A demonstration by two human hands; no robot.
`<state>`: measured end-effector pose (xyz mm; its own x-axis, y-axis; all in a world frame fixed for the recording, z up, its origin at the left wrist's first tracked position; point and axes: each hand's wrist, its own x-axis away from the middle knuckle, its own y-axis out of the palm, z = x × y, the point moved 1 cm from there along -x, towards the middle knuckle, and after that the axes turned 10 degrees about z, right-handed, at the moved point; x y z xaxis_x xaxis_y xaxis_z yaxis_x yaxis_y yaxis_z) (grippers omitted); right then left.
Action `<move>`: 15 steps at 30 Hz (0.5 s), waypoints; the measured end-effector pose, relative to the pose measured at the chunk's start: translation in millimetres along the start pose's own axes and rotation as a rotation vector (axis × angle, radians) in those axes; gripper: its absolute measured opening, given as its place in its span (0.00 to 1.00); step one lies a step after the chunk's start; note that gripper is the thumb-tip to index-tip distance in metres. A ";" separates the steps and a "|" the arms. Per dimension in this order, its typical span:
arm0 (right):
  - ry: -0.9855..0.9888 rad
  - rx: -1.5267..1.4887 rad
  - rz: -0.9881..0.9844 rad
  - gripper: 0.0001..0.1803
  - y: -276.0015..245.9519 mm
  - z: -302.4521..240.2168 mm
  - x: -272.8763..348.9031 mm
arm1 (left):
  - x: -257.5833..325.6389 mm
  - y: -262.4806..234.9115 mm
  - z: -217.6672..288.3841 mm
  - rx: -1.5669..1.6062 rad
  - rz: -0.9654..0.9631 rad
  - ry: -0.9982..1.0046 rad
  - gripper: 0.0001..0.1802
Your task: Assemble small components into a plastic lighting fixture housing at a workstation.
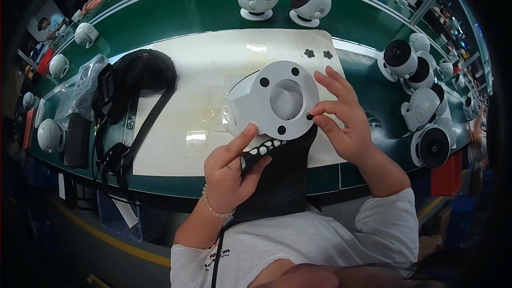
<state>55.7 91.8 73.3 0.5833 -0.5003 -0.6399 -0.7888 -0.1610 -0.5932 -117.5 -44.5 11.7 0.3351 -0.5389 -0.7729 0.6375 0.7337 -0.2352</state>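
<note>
Both hands grip the white round device [280, 104] over the white mat [202, 80] near the table's front edge: left hand [230, 173] pinching its lower rim, right hand [341, 120] fingertips on its right edge.

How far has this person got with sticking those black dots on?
Three black pads sit on the white round base. The right hand presses a fourth at its edge; the left hand holds the black pad sheet. Two loose flower-shaped pads lie on the mat.
</note>
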 end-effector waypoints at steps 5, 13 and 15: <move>-0.331 0.264 0.042 0.08 -9.3 1.6 2.8 | 0.1 0.5 1.7 0.008 0.015 0.005 0.14; 0.710 -0.783 -0.023 0.25 6.5 26.5 3.9 | 3.2 -1.3 1.3 0.016 -0.027 -0.066 0.14; 0.827 -0.878 -0.172 0.22 3.9 14.6 -10.4 | 2.4 -1.6 1.6 0.059 -0.017 -0.055 0.13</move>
<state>49.4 108.8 70.5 0.6461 -0.7554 0.1092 -0.7633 -0.6387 0.0977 -116.6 -47.6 11.2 0.3603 -0.5744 -0.7350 0.6825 0.6994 -0.2120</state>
